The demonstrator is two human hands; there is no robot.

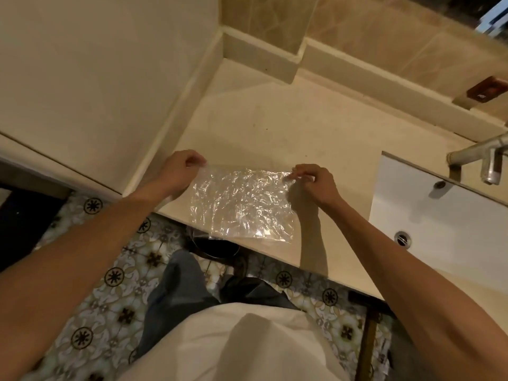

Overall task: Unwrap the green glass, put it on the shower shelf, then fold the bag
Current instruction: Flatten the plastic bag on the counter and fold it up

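With the left hand [181,167] and right hand [316,180] each pinching a far corner of the bag [242,202] on the tabletop [275,119], folding seems underway, needing those corners brought toward its near edge.

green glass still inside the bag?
No. The clear bag lies flat and empty on the counter, both hands pinching its far corners.

A clear plastic bag [242,204], thin, crinkled and shiny, lies on a smooth, matt cream stone countertop [288,125]. To the right, a glossy white ceramic sink [439,215] sits under a dull metal tap [483,160]. Glossy patterned floor tiles [110,292] lie nearer, beside soft white cloth [220,345].
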